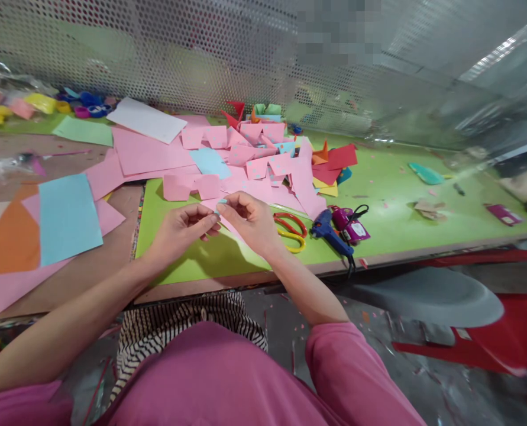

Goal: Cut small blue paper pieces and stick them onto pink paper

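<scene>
A small pale scrap of paper (221, 204) is pinched between the fingertips of the left hand (181, 229) and the right hand (249, 220), which are brought together over the near part of the green mat (391, 219). Just right of the right hand, scissors (290, 231) are laid flat, with a blue glue gun (332, 232) beside them. Folded pink paper pieces (245, 157) are heaped farther back.

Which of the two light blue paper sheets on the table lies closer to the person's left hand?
The large blue sheet on the orange paper, just left of the left hand. The other blue sheet sits farther back among pink pieces.
</scene>
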Action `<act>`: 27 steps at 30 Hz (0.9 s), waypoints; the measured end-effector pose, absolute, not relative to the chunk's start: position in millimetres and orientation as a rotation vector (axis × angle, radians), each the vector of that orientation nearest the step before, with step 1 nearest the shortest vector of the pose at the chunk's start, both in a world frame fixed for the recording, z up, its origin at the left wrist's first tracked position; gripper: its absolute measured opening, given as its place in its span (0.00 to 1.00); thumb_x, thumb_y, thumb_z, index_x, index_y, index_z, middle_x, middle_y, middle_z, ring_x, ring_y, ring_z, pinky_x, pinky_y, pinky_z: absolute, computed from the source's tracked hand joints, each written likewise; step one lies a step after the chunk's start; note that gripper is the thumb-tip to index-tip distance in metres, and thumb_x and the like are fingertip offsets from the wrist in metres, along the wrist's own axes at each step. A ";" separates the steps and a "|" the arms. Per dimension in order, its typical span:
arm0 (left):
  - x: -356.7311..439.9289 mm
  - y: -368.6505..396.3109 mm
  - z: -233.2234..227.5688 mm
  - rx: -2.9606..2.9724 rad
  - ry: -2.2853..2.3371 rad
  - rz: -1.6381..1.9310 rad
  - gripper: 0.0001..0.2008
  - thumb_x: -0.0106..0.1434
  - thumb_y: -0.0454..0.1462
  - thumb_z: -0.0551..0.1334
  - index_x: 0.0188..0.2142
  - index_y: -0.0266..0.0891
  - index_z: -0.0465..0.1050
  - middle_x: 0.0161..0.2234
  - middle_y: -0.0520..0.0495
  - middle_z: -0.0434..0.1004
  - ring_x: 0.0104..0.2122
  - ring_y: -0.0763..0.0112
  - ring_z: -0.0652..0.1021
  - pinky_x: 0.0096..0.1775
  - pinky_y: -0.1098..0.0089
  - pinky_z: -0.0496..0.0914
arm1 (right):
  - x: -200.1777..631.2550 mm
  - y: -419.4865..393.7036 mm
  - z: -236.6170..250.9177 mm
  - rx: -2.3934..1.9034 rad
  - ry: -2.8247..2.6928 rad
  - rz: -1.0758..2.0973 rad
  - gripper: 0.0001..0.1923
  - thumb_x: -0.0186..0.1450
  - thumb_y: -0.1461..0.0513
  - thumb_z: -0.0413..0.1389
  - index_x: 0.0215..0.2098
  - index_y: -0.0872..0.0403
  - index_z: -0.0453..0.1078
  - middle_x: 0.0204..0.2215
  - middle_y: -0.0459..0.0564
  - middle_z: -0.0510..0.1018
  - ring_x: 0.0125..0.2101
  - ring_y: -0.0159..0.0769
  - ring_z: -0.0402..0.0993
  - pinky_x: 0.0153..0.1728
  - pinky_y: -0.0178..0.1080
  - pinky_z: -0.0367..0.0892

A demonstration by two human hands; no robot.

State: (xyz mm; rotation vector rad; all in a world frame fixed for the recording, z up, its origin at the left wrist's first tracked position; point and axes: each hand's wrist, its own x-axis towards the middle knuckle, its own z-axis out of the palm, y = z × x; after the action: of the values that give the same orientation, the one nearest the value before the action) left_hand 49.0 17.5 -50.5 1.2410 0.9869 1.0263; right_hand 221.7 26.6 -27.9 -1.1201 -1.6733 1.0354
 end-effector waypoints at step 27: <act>40.0 20.4 -52.9 1.547 1.034 0.901 0.12 0.60 0.46 0.66 0.32 0.39 0.76 0.28 0.49 0.81 0.28 0.72 0.77 0.31 0.72 0.68 | 230.9 14.5 -16.1 -1.230 -1.799 0.865 0.09 0.65 0.57 0.58 0.30 0.54 0.70 0.25 0.41 0.73 0.25 0.26 0.63 0.28 0.33 0.59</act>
State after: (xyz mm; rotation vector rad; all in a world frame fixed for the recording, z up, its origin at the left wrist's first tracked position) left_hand 40.0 20.4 -52.9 1.5468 1.0343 0.9007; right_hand 230.9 14.5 -16.1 -1.2304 -1.7994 0.8650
